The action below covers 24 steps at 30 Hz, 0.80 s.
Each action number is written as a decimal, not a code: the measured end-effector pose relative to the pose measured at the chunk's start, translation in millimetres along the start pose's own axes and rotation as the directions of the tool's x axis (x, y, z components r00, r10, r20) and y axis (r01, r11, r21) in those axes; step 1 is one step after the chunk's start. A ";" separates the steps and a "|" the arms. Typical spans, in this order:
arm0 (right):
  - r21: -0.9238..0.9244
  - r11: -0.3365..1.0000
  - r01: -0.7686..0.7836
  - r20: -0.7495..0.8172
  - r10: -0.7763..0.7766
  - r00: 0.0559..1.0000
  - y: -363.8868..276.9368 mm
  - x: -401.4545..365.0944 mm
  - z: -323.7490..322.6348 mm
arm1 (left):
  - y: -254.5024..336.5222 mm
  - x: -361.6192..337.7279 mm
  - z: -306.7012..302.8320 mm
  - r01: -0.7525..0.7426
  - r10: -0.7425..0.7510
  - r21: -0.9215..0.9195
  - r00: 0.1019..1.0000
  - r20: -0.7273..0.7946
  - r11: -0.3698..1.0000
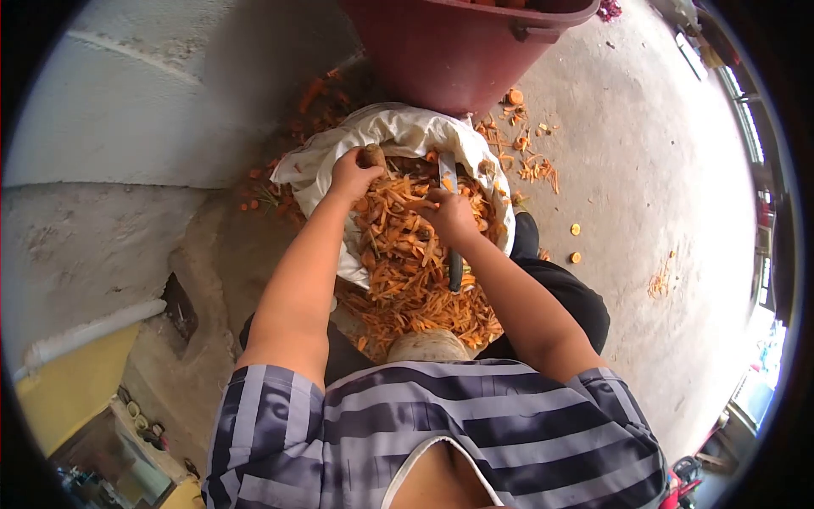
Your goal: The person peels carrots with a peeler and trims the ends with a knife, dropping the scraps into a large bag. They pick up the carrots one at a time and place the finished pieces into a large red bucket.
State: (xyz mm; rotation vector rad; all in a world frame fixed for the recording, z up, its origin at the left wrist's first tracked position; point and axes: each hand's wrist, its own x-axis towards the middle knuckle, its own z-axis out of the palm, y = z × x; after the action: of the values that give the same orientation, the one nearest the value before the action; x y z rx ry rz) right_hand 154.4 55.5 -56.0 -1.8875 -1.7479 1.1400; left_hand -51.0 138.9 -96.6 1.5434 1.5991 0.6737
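My left hand (350, 176) is closed around a stubby brown root vegetable (372, 156) at the left side of an open white sack (318, 151). Orange peelings (398, 233), apparently carrot, fill the sack. Over its right half, my right hand (451, 218) is closed on a knife (448, 172). The blade points away from me, and the black handle (455, 271) shows below my wrist. One finger of that hand reaches left over the peelings. The palm side of both hands is hidden.
A large dark red tub (458, 59) stands just beyond the sack, with orange pieces inside. Scraps and cut carrot rounds (515, 97) lie on the concrete floor to the right. A grey wall (127, 110) rises on the left. Peelings also lie between my legs.
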 end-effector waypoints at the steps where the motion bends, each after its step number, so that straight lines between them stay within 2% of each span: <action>1: 0.010 1.000 -0.030 -0.030 0.030 0.999 -9.6 -3.9 -9.1 | 8.9 -7.8 -9.1 0.076 -0.071 -0.154 0.997 0.041 0.985; 3: -0.005 0.998 0.060 -0.071 -0.060 0.996 -20.6 -10.3 -28.5 | 44.0 -33.7 -28.0 0.276 -0.247 -0.455 0.961 0.124 0.847; 4: -0.014 0.995 0.103 -0.091 -0.104 0.990 -25.3 -13.5 -38.3 | 56.6 -45.8 -35.9 0.288 -0.248 -0.534 0.957 0.148 0.795; 5: 0.003 0.996 0.084 -0.119 -0.083 0.989 -31.8 -17.5 -47.5 | 65.8 -56.1 -42.4 0.299 -0.246 -0.607 0.954 0.173 0.736; 6: -0.038 0.998 0.041 -0.078 -0.044 0.996 -51.9 -28.7 -68.4 | 74.2 -67.4 -48.0 0.312 -0.243 -0.674 0.950 0.199 0.669; 9: 0.112 0.994 0.005 -0.063 0.002 0.998 -53.5 -34.6 -85.7 | 103.6 -100.2 -59.7 0.361 -0.296 -0.828 0.922 0.248 0.430; 12: 0.163 0.986 0.027 -0.069 -0.016 0.998 -66.9 -42.1 -96.3 | 109.9 -121.0 -60.2 0.338 -0.191 -0.932 0.931 0.312 0.127; 14: 0.207 0.977 0.041 -0.065 -0.029 0.997 -55.4 -37.9 -84.8 | 115.5 -127.8 -58.8 0.356 -0.174 -0.929 0.926 0.337 0.099; 15: 0.209 0.966 0.150 -0.074 -0.138 0.988 -50.5 -33.2 -77.9 | 117.3 -125.7 -57.6 0.389 -0.166 -0.918 0.913 0.373 0.077; 16: 0.186 0.972 0.141 -0.042 -0.136 0.990 -58.9 -34.8 -81.0 | 117.2 -123.2 -53.9 0.424 -0.157 -0.904 0.897 0.412 0.051; 18: 0.139 0.982 0.127 0.018 -0.130 0.991 -77.7 -38.5 -90.4 | 112.3 -114.1 -45.5 0.472 -0.178 -0.870 0.877 0.446 0.142; 22: 0.107 0.975 0.195 -0.078 -0.188 0.979 -71.6 -23.3 -85.6 | 128.1 -106.1 -43.6 0.585 -0.229 -0.697 0.808 0.543 0.415; 23: 0.164 0.964 0.209 -0.089 -0.197 0.976 -71.5 -21.2 -84.2 | 110.7 -100.5 -35.8 0.613 -0.161 -0.639 0.768 0.620 0.464; 24: 0.222 0.949 0.225 -0.101 -0.207 0.973 -72.3 -19.6 -83.9 | 109.9 -100.7 -34.5 0.635 -0.180 -0.642 0.757 0.629 0.429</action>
State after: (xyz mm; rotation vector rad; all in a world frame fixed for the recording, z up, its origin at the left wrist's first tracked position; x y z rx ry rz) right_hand 167.8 74.2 54.1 -1.5409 -1.6524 1.1189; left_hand -24.3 57.9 30.3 0.4485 0.9403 0.5642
